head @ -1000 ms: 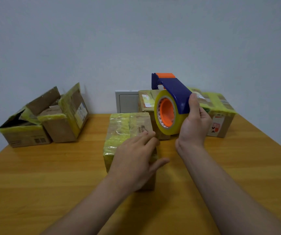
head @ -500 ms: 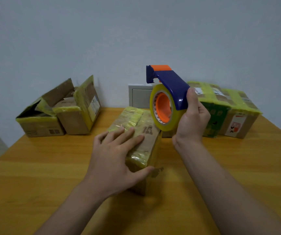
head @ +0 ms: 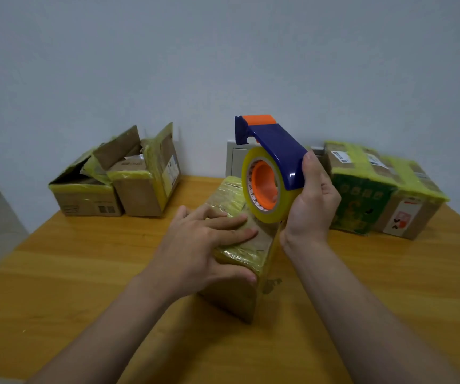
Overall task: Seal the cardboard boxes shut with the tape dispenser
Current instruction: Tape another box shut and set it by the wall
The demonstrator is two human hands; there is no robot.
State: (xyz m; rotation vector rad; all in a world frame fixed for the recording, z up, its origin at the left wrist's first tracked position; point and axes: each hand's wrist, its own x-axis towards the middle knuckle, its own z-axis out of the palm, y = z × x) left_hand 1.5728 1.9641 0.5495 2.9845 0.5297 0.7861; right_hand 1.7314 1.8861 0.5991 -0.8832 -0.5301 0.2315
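Taped cardboard box (head: 251,246) at mid-table (head: 84,286), tape dispenser (head: 276,159) raised just behind.
Wrinkled yellow tape wraps box; left hand (head: 195,245) flat on top, fingers straight. Right hand (head: 312,200) grips blue-orange dispenser. Box sits cornerwise now; square a second ago.

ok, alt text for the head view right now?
A person's right hand holds a blue and orange tape dispenser over a tape-wrapped cardboard box, which the left hand holds down on a wooden table. Two open boxes sit at the back left, taped boxes at the back right.
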